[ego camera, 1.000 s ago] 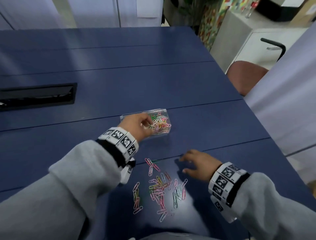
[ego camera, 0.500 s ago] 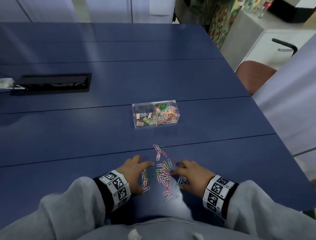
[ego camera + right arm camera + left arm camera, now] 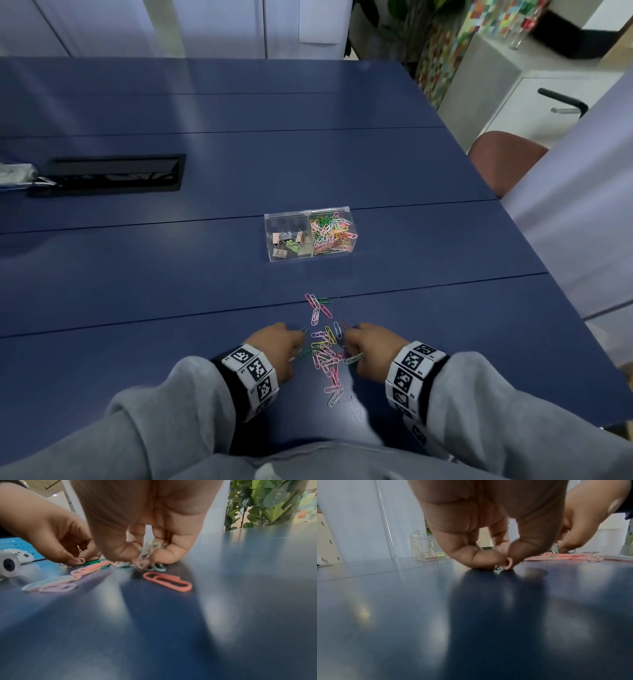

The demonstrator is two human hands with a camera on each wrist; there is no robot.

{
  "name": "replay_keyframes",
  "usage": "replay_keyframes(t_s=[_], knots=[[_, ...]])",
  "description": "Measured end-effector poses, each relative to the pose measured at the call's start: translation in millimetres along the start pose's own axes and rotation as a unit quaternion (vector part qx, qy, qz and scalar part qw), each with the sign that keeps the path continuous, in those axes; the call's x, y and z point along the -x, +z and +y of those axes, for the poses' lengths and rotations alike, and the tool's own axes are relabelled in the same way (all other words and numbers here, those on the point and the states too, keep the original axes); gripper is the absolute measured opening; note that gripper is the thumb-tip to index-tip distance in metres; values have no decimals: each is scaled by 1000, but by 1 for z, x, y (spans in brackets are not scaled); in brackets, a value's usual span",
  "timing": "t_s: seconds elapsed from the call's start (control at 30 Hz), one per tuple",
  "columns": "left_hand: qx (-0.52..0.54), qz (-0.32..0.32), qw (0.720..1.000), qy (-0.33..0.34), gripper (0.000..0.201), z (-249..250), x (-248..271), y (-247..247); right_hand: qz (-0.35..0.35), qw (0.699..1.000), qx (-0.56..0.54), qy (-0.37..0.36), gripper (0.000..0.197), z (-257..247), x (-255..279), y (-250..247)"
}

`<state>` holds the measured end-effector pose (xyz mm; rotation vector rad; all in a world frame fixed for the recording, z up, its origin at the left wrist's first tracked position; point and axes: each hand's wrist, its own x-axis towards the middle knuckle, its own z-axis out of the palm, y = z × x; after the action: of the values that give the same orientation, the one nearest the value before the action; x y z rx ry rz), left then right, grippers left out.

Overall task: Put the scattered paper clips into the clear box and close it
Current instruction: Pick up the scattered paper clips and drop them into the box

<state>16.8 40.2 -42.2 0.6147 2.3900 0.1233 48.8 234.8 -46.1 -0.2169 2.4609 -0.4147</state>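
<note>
- Head view: a loose scatter of coloured wire paper clips (image 3: 325, 349) is seen on the dark blue table (image 3: 171, 291), near its front edge. The left hand (image 3: 277, 346) and the right hand (image 3: 371, 346) are set on either side of the pile, fingers curled down into it. The clear plastic two-compartment box (image 3: 310, 236) stands farther back on the table, well apart from the hands; its right compartment is filled with coloured clips and its left holds a few small binder clips (image 3: 286, 243). A black recessed cable tray (image 3: 109, 174) is set in the table at far left.
- Left wrist view: the left hand (image 3: 488, 534) is bent to the table, and a small pink clip (image 3: 508, 563) is pinched between thumb and forefinger. The clear box (image 3: 426, 549) is seen behind it; its lid cannot be judged.
- Right wrist view: a small bunch of pale clips (image 3: 147, 553) is gripped in the curled fingers of the right hand (image 3: 150, 520). A salmon-pink clip (image 3: 167, 581) lies flat just in front of the fingertips. More clips are spread toward the left hand (image 3: 51, 536), whose fingertips rest on a pink one.
</note>
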Motion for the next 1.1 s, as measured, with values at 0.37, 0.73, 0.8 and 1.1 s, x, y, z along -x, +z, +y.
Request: replay_keyframes(t_s=[0.37,0.73,0.8,1.1], knots=[[153,105,982,-19,30,-24,7,-18,151,969,-194,21,30,5,-17,-85],[311,286,906,13,27,3,-58,-147,333,900,-276,47,27,1,-96,-149],[292,293,910,2,22,8,-78,-158,320,913,-247,53,22,3,-102,-148],[220,225,949,-22,20,8,-118,-151,275,946,-165,36,22,12,-99,-144]])
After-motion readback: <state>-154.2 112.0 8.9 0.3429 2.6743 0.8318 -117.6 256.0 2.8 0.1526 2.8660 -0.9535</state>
